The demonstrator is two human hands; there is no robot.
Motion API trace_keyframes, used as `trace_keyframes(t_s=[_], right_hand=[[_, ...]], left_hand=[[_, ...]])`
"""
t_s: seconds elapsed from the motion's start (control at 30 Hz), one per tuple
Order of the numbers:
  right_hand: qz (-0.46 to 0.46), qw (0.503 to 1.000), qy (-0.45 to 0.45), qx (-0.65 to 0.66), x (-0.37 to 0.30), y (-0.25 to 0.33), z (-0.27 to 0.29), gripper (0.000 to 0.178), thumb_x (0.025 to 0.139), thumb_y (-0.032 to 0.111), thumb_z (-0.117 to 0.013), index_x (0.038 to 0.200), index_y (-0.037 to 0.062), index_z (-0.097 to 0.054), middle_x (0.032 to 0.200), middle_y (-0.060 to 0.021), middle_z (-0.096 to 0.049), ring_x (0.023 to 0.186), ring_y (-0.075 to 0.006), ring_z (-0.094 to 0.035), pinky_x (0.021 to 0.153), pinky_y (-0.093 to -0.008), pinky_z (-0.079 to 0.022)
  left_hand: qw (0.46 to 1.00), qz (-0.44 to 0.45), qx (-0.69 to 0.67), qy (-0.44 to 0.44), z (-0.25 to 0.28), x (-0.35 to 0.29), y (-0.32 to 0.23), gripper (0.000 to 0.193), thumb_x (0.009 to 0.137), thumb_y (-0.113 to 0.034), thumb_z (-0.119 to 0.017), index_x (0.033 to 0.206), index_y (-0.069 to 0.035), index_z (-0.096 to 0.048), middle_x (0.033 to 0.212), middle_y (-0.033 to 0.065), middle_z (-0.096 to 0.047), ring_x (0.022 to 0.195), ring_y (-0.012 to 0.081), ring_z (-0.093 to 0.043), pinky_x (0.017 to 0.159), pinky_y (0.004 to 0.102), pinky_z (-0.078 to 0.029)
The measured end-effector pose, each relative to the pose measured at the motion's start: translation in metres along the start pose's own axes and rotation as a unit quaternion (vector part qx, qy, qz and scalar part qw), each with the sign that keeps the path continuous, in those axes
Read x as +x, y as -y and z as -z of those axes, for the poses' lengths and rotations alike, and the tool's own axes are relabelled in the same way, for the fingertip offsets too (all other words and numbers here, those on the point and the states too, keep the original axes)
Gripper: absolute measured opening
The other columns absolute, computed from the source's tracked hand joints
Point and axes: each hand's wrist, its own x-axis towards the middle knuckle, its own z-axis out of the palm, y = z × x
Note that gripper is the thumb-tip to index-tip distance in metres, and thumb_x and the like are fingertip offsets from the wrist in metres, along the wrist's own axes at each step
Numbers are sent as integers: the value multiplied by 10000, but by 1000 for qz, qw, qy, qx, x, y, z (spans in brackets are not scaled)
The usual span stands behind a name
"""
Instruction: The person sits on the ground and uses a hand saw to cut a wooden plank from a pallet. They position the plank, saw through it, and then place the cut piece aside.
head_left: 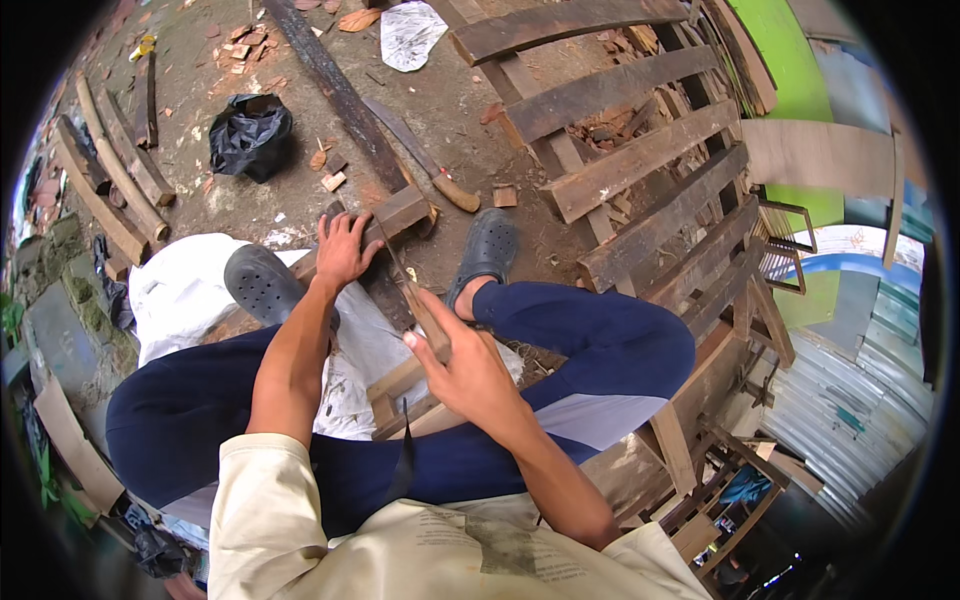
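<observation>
My right hand is wrapped round the wooden handle of a narrow-bladed tool. Its thin dark blade points away from me, toward a short wood block; I cannot make out its exact kind. My left hand lies with fingers spread on a piece of wood between my feet, left of the blade, and mostly covers that piece. A long dark beam reaches from beside the block to the far edge. Just right of the beam, a large knife with a curved wooden handle lies on the ground.
A slatted wooden pallet leans at the right, near corrugated metal sheets. A black plastic bag sits on the dirt at the left, near several wood strips. White sacking lies under my left foot.
</observation>
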Motion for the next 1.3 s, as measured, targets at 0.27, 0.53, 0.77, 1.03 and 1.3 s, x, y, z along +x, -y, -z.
trace_keyframes(t_s=[0.27, 0.53, 0.77, 1.03, 1.3], right_hand=[[-61, 996, 59, -14, 8, 18, 8, 569, 995, 263, -659, 1482, 22, -491, 862, -333, -663, 832, -468, -699, 766, -493, -523], [-68, 996, 63, -20, 5, 5, 3, 555, 994, 248, -653, 1474, 19, -494, 1176, -337, -664, 1069, -515, -647, 892, -514, -518], [-117, 990, 77, -13, 37, 3, -1, 558, 994, 238, -654, 1482, 26, -485, 1098, -334, -681, 975, -521, -659, 836, -510, -528], [-88, 994, 49, -47, 6, -9, 6, 541, 992, 248, -670, 1471, 49, -517, 1106, -339, -680, 986, -486, -686, 840, -465, -542], [7, 999, -51, -12, -19, -45, 2, 531, 977, 303, -681, 1438, 64, -569, 1082, -320, -698, 975, -473, -697, 836, -492, -551]], left_hand=[[1000, -6, 23, -7, -7, -4, 4, 631, 939, -457, -661, 1449, -118, -508, 1351, 181, -572, 1408, 348, -419, 1217, 611, -160], [1000, -1, 26, 6, -2, -4, 1, 619, 930, -397, -678, 1453, -122, -494, 1375, 169, -544, 1415, 346, -404, 1223, 622, -124], [999, 1, 36, 9, -3, -2, -4, 609, 927, -379, -684, 1443, -121, -489, 1354, 188, -545, 1398, 363, -408, 1221, 622, -120], [998, 6, 3, -61, -50, -37, -20, 662, 889, -320, -756, 1431, -85, -458, 1452, 180, -451, 1429, 369, -360, 1225, 604, -143], [961, 261, -26, 89, -7, -44, -23, 1010, 871, -803, -521, 1554, -75, -365, 1631, 237, -266, 1560, 378, -165, 1210, 685, -48]])
